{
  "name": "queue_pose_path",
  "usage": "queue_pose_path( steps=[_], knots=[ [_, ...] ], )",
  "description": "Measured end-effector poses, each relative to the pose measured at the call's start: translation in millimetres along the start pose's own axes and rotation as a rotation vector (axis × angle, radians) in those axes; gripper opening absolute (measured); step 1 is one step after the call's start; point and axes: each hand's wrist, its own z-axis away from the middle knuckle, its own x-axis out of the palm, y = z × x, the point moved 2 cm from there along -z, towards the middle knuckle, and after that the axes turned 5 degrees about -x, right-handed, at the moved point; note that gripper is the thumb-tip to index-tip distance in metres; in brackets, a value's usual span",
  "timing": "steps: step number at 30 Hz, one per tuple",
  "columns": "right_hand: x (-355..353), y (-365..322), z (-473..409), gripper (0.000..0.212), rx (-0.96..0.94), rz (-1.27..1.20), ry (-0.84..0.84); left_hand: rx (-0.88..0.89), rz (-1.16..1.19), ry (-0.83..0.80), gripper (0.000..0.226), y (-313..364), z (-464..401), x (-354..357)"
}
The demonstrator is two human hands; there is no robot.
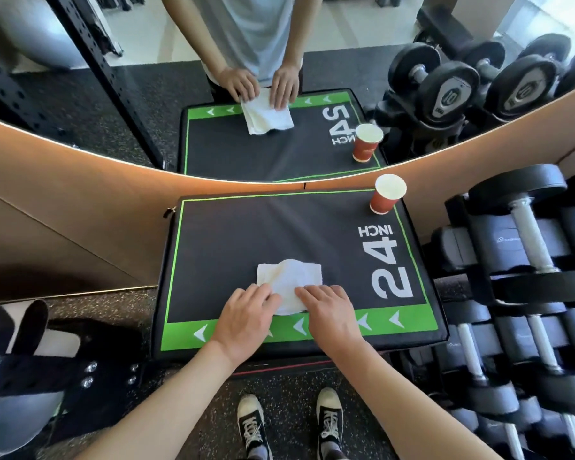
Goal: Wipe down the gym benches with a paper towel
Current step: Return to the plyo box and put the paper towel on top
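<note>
A folded white paper towel (291, 280) lies on the black, green-edged padded box (246, 234) marked "24 INCH". My left hand (246, 318) rests on the towel's near left corner, its fingertips on the paper. My right hand (329, 313) lies flat on the towel's near right edge with its fingers stretched out. Both hands sit near the green arrow strip at the box's front edge. The towel's near edge is hidden under my fingers.
A red paper cup (387, 194) stands at the box's far right corner. A dumbbell rack (528, 293) fills the right side. A mirror (279, 94) on the wall ahead reflects the scene. Black gym equipment (30, 376) stands at the lower left.
</note>
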Motion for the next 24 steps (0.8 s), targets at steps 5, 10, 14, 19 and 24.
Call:
queue_pose_path(
  steps=[5, 10, 14, 19, 24],
  knots=[
    [2, -15, 12, 0.058, -0.113, 0.051, -0.091, -0.048, 0.078, -0.106, 0.04, 0, 27, 8],
    [0, -21, 40, 0.057, -0.068, 0.087, -0.236, 0.012, 0.066, -0.209, 0.058, 3, 39, 31],
    [-6, -20, 52, 0.026, -0.02, -0.038, -0.187, 0.142, 0.041, -0.18, 0.051, 0, 62, 40],
    [-13, -30, 9, 0.018, 0.101, -0.119, -0.112, 0.025, 0.202, -0.084, 0.047, -11, 36, 28],
    [-37, -26, -78, 0.026, 0.114, -0.077, -0.052, -0.025, 0.24, 0.049, 0.039, -52, -31, -14]
  ],
)
